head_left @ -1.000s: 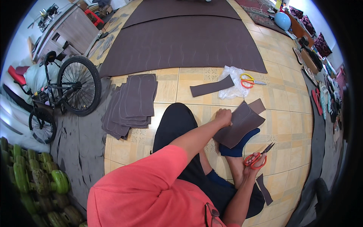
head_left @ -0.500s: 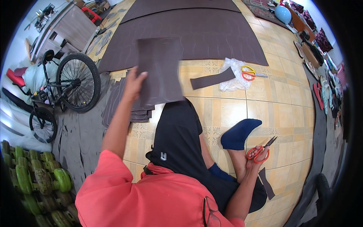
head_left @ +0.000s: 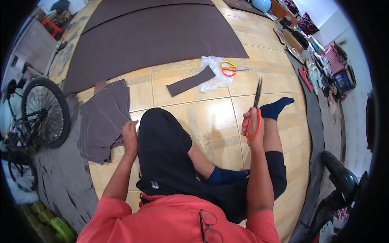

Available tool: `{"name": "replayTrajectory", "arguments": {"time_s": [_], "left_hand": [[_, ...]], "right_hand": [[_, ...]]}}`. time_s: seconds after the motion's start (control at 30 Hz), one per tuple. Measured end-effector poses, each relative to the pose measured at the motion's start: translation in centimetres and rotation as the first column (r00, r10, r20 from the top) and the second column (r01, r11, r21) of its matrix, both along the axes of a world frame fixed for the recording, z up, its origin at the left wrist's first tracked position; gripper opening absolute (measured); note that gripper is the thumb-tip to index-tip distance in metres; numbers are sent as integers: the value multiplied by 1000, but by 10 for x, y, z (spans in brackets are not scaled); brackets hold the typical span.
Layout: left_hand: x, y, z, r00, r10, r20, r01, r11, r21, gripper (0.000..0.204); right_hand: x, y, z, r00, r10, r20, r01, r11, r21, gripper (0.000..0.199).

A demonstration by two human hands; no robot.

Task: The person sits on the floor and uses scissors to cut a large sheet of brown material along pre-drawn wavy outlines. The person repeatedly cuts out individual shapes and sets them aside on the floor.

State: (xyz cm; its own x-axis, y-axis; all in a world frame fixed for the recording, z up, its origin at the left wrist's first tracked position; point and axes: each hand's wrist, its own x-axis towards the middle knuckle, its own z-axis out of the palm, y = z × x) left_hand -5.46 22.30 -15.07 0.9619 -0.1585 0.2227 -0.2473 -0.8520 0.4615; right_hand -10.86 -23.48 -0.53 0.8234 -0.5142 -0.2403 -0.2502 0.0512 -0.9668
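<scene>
My right hand [head_left: 253, 125] grips red-handled scissors [head_left: 254, 121] above my right shin, their dark blades pointing away from me. Beside my left knee, my left hand [head_left: 130, 139] is at the right edge of a fanned stack of dark brown sheets [head_left: 103, 115]. Its fingers are loosely extended, and no sheet shows in its grasp. Pale curved lines mark the stacked pieces. Ahead on the tiles, a dark brown strip [head_left: 190, 81] partly overlaps a crumpled clear plastic bag [head_left: 214, 83]. A second pair of scissors [head_left: 229, 69], with yellow and red handles, lies against the bag.
Large dark brown sheets [head_left: 158, 36] cover the far floor. A bicycle [head_left: 44, 111] stands at the left over a grey mat [head_left: 60, 174]. Along the right are sandals [head_left: 306, 79], a long grey strip [head_left: 312, 125] and a black wheel [head_left: 332, 160].
The sheet that my left hand held up is out of that hand, which has lowered beside the stack. My right hand has raised the scissors forward. The view has shifted rightward.
</scene>
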Motion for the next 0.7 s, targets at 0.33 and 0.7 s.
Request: {"name": "replayTrajectory", "arguments": {"time_s": [0.33, 0.7], "left_hand": [[-20, -68, -40, 964, 229, -137, -204, 964, 172, 60], [-12, -68, -44, 972, 185, -142, -140, 949, 283, 64]], "right_hand": [[169, -85, -48, 945, 189, -267, -298, 834, -464, 44], [309, -168, -134, 849, 324, -417, -495, 210, -843, 30]]}}
